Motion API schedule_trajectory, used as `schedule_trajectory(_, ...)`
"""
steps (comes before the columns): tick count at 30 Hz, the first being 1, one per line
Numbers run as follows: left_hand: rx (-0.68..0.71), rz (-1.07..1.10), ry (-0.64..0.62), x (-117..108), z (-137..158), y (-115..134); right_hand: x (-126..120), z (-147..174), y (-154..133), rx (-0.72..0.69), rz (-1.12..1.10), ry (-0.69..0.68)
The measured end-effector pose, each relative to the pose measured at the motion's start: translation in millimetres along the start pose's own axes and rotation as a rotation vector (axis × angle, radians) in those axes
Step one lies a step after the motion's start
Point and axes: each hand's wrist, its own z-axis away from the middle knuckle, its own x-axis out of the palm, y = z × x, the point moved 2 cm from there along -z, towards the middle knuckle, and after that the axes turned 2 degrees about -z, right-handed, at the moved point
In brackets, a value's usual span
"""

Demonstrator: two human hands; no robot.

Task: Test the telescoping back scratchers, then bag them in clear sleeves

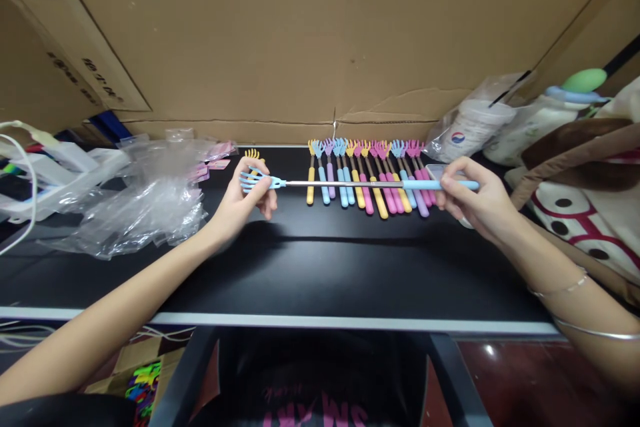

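Note:
A light blue telescopic back scratcher is stretched level above the black table, its metal rod drawn out long. My left hand is closed around the claw end, thumb on its base. At the other end, my right hand grips the blue handle. Behind the rod lies a row of shorter back scratchers in yellow, blue, purple and pink, claws toward the cardboard. Just beyond my left hand shows a yellow claw, mostly hidden by the hand.
Clear plastic bags and pink cards are piled at left, beside a white power strip. A bagged white cup, a bottle and a cloth bag stand at right. A cardboard wall closes the back.

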Motion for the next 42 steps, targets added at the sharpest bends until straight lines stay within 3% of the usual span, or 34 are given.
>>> schedule_trajectory(7,0.05,-0.085,0.167,2,-4,5,0,-5,-2,-0.023,0.037,0.099)
schedule_trajectory(12,0.077,-0.613,-0.015,-12,-10,14,-14,-6,-16,-0.12,0.536,0.062)
schedule_trajectory(15,0.068,-0.957,-0.087,-19,-9,19,-16,-5,-18,-0.191,0.808,-0.072)
schedule_trajectory(17,0.049,-1.069,-0.112,-20,-8,21,-16,-5,-12,-0.188,0.906,-0.162)
schedule_trajectory(23,0.103,-1.18,-0.177,-18,-4,17,-15,-3,7,-0.298,1.075,-0.229)
schedule_trajectory(28,0.284,-1.23,-0.177,-18,-1,7,-16,-2,15,-0.42,1.077,-0.22)
schedule_trajectory(33,0.39,-1.217,-0.108,-22,-1,6,-13,0,17,-0.449,1.021,-0.249)
schedule_trajectory(38,0.5,-1.199,-0.138,-16,2,12,3,5,14,-0.463,0.935,-0.288)
schedule_trajectory(42,0.567,-1.145,-0.195,5,11,13,24,14,6,-0.511,0.882,-0.304)
